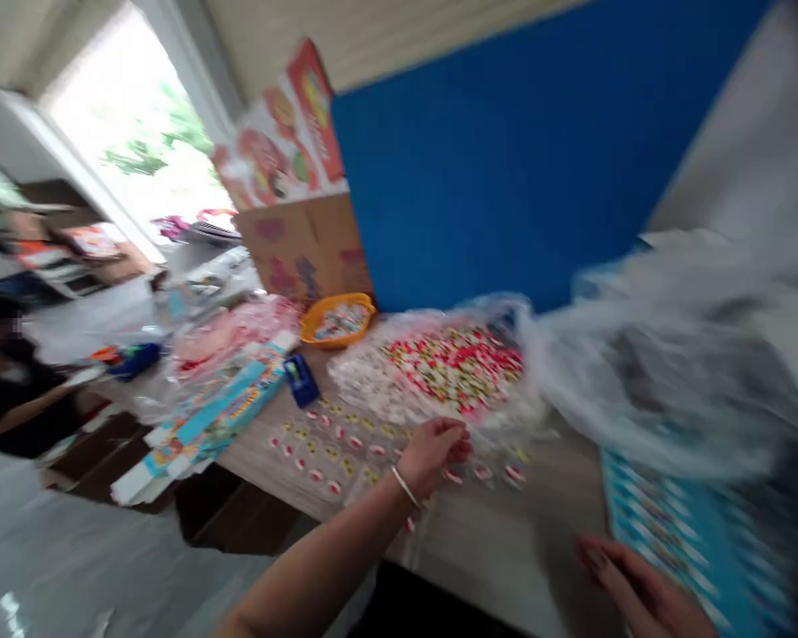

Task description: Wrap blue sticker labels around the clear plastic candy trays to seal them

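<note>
While the left hand (434, 454) is over small clear packets (355, 442), the right hand (631, 580) apart, each grip is too blurred to tell.

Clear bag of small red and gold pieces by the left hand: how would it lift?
Probably floppy: the clear bag lies slumped and crumpled. Its load would likely shift, being a heap of many small pieces.

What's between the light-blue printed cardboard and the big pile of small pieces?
In the head view, a blue object, probably a tape dispenser, sits on the table between them.
</note>
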A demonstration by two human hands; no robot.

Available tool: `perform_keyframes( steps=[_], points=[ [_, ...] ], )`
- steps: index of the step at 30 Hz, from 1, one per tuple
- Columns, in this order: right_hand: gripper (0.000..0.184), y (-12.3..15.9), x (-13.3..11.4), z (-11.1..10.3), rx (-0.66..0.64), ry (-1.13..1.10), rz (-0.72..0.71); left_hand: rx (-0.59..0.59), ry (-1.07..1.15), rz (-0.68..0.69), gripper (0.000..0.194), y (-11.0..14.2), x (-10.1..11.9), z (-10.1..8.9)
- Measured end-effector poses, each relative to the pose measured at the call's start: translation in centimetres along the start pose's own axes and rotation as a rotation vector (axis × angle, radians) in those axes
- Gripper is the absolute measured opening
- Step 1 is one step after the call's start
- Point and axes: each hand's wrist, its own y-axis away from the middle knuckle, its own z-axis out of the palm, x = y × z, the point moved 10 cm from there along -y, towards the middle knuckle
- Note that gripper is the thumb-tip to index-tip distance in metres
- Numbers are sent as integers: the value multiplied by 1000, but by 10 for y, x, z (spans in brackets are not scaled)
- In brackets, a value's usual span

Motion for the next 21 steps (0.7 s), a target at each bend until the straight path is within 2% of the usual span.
perform_keyframes(
  steps=[2,3,4,6,9,13,17,21],
  points=[
    [40,17,-6,-43,87,57,-6,-184,-36,-141,29,43,-69,50],
    [40,24,-6,-62,127,58,-6,-254,-68,-185,29,63,-94,69],
    [38,30,-4,-79,177,80,-7,-305,-100,-213,29,78,-112,85],
    [37,42,7,-104,257,156,-6,-341,-154,-228,31,95,-132,106],
    [37,56,32,-117,302,161,14,-322,-193,-227,34,99,-141,130],
    [35,65,46,-110,331,137,-29,-323,-273,-239,33,94,-145,155],
    [30,67,39,-105,364,167,-72,-330,-320,-267,27,96,-157,164],
    [18,64,13,-90,277,294,-184,-314,-324,-267,24,99,-165,161]
  ],
)
